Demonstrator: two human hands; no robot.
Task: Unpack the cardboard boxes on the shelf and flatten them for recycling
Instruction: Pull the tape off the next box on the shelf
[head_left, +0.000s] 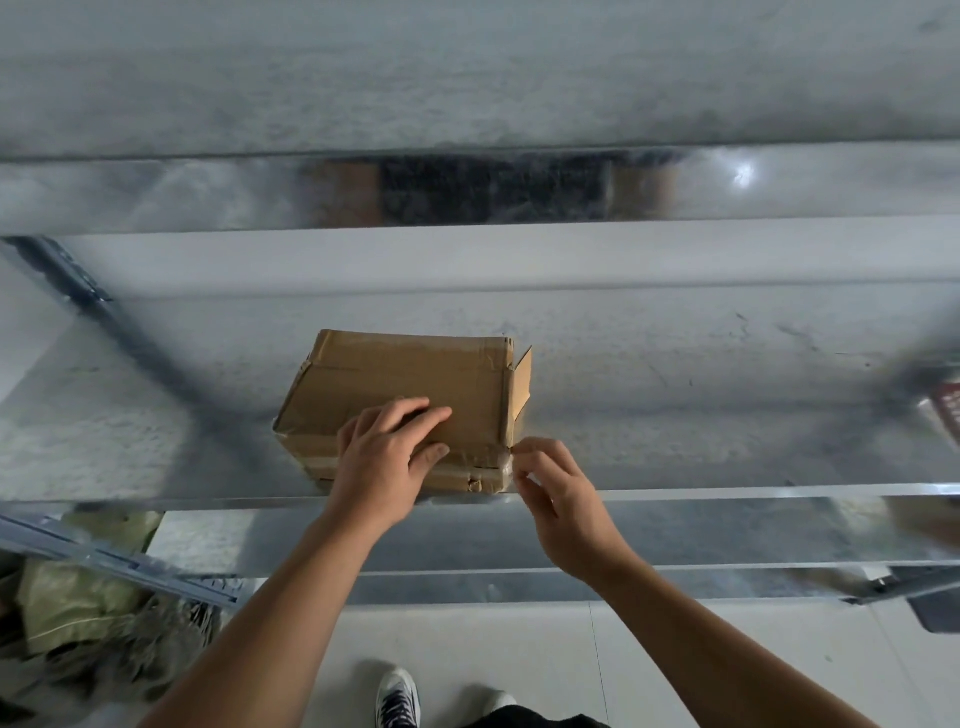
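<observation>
- Head view, item 1: cardboard box (400, 374). Sits on the metal shelf (727, 364), close to its front edge, directly ahead of the person. Top flaps closed. Clear tape (483, 461) bands the near face.
- Item 2: end flap (522, 382). Stands loose and upright at the box's right end, so that end is already partly unsealed.
- Item 3: left hand (384, 452). Fingers spread flat on the box top, thumb down against the near face. Judged purpose: pinning the box so it does not slide while the tape is pulled.
- Item 4: right hand (558, 499). Thumb and forefinger pressed together at the near right corner, apparently pinching the tape's end. The strip itself is too clear to confirm. Judged purpose: peeling the seal free.
- Orientation: long axis runs left to right along the shelf, skewed slightly. A long side faces the person, and the loosened end points right.
- Item 5: shoes (397, 699) on the pale floor below.
- Item 6: greenish sacks (78, 597) under the shelf at lower left, blurred.
</observation>
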